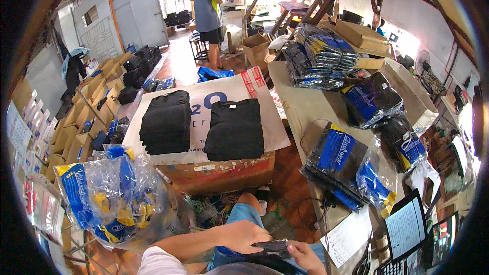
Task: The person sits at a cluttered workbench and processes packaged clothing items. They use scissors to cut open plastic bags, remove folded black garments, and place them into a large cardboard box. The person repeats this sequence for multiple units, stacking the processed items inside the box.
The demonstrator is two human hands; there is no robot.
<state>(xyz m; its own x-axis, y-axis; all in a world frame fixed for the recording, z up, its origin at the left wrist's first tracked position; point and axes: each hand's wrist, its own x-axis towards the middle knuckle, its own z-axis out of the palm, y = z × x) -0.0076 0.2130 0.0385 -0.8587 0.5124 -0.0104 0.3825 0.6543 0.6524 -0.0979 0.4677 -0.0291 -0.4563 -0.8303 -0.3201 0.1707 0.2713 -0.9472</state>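
Low in front of my body, over my lap, my left hand [245, 235] is closed on the near edge of a dark, shiny folded bundle [274, 248], which looks like a black garment in clear plastic. My right hand [307, 257] grips the other end, thumb on top. Most of the bundle is hidden by my hands and the lower edge. Beyond my hands, two stacks of folded black shirts, the left stack [165, 125] and the right stack [234, 130], lie side by side on a large cardboard box [224, 170].
To the left hang clear plastic bags [117, 193] with blue and yellow print. On the right table [285, 91] lie bagged garments [336, 155], a handwritten sheet [349, 237] and a tablet-like screen [406, 226]. A person [207, 10] stands at the back; cardboard boxes [76, 132] line the left.
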